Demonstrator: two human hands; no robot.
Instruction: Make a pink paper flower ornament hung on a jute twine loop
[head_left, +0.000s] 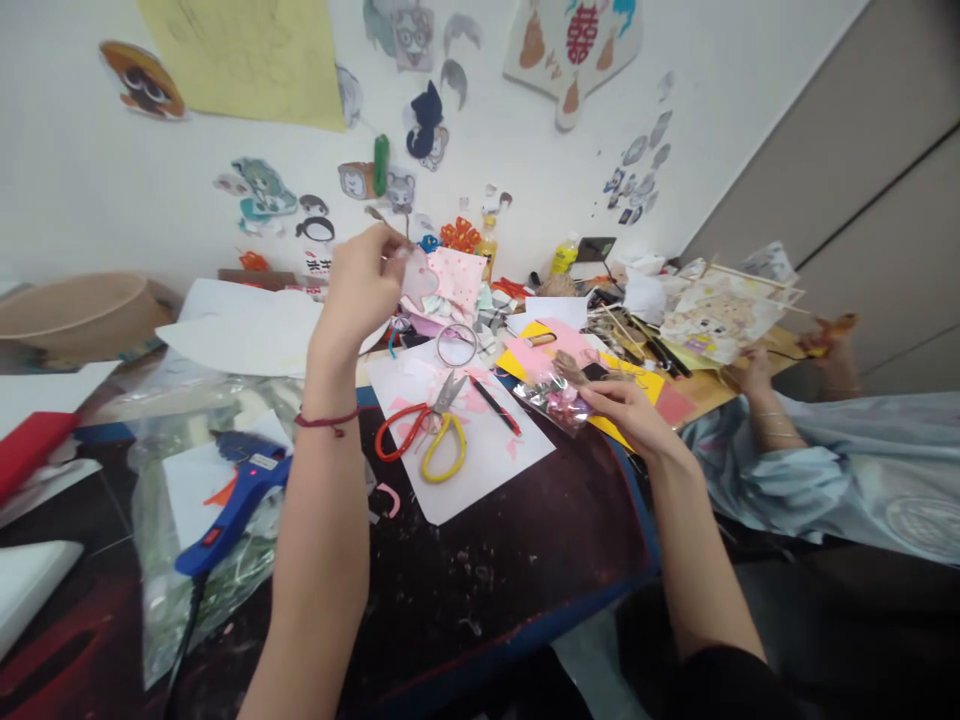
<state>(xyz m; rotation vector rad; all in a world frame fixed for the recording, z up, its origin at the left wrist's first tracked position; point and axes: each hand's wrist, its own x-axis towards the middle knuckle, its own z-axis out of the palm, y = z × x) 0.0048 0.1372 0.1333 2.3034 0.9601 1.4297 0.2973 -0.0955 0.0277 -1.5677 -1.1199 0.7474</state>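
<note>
My left hand (364,285) is raised above the table and pinches a small pale pink paper cutout (420,280) on a thin stick. My right hand (626,405) rests lower at the right and grips a small clear bag of shiny pink pieces (559,400). Between my hands, on a white sheet (480,455), lie red and yellow scissors (424,435) and a red pen (495,403). A metal ring (456,345) lies just beyond them.
A blue glue gun (232,500) lies on clear plastic bags at the left. Yellow and pink paper (555,345), sticks and bottles crowd the far side. Another person's arms in pale blue sleeves (795,470) hold a paper craft (720,315) at the right. Stickers cover the wall.
</note>
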